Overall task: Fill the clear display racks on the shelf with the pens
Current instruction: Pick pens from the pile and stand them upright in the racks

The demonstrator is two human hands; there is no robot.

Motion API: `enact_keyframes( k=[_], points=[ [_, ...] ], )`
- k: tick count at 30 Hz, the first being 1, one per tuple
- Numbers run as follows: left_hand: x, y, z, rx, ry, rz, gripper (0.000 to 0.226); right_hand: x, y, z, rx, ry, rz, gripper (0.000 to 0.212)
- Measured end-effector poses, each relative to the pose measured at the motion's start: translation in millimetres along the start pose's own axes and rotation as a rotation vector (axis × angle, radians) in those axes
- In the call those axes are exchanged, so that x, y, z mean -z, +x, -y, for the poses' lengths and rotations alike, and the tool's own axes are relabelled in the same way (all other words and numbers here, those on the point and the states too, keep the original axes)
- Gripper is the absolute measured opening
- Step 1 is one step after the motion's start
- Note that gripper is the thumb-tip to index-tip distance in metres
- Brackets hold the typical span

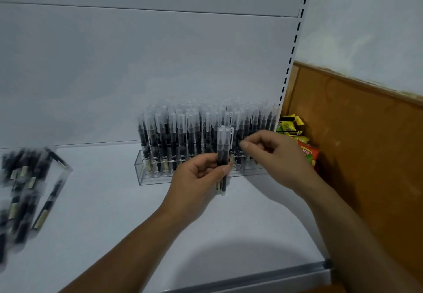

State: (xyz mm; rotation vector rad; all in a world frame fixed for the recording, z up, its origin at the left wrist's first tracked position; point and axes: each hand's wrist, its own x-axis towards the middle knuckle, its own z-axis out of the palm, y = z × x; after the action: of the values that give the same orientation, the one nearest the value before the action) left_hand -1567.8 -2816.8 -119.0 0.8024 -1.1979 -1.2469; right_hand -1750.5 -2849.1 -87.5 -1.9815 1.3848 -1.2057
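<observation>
A clear display rack (146,176) stands at the back right of the white shelf (109,212), packed with several upright black pens with frosted caps (180,132). My left hand (196,178) grips a small bunch of pens (222,153) upright, just in front of the rack. My right hand (272,153) is beside it at the rack's right part, fingers curled, thumb and forefinger pinched near a pen in the rack; I cannot tell whether they hold it. A loose heap of pens (25,189) lies at the shelf's left edge, blurred.
The shelf's grey back panel (160,63) rises behind the rack, with a slotted upright (291,63) on the right. Colourful snack packets (297,137) lie beyond the shelf's right end against a brown wooden board (354,143). A metal front rail (263,279) edges the shelf.
</observation>
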Motion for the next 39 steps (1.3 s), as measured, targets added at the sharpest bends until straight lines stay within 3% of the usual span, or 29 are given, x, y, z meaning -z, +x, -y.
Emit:
enact_keyframes(
  k=[2, 5, 15, 19, 22, 25, 39],
  points=[
    [-0.1, -0.1, -0.6, -0.011, -0.006, 0.001, 0.022, -3.6, -7.8, 7.2, 0.024, 0.159, 0.116, 0.01],
    [0.0, -1.2, -1.6, -0.028, 0.006, 0.014, 0.023, -9.7, -10.6, 11.0, 0.022, 0.196, 0.158, 0.014],
    [-0.1, -0.9, 0.4, 0.013, 0.087, 0.012, 0.018, -7.5, -7.3, 11.7, 0.059, 0.198, 0.047, 0.007],
    [0.5, -1.1, 0.2, 0.046, 0.108, -0.026, 0.015, 14.5, 5.9, 8.3, 0.024, 0.332, -0.167, 0.004],
    [-0.5, -2.2, -0.4, 0.055, 0.096, -0.03, 0.014, 23.7, 17.8, 3.9, 0.037, 0.26, -0.296, 0.008],
    [-2.0, -2.0, -0.9, 0.064, 0.082, -0.034, 0.013, 23.3, 27.0, 0.6, 0.037, 0.187, -0.312, 0.007],
    [-2.4, -2.0, -2.4, 0.064, 0.07, -0.026, 0.013, 6.0, 27.4, -13.1, -0.042, -0.132, -0.105, 0.012]
  ],
)
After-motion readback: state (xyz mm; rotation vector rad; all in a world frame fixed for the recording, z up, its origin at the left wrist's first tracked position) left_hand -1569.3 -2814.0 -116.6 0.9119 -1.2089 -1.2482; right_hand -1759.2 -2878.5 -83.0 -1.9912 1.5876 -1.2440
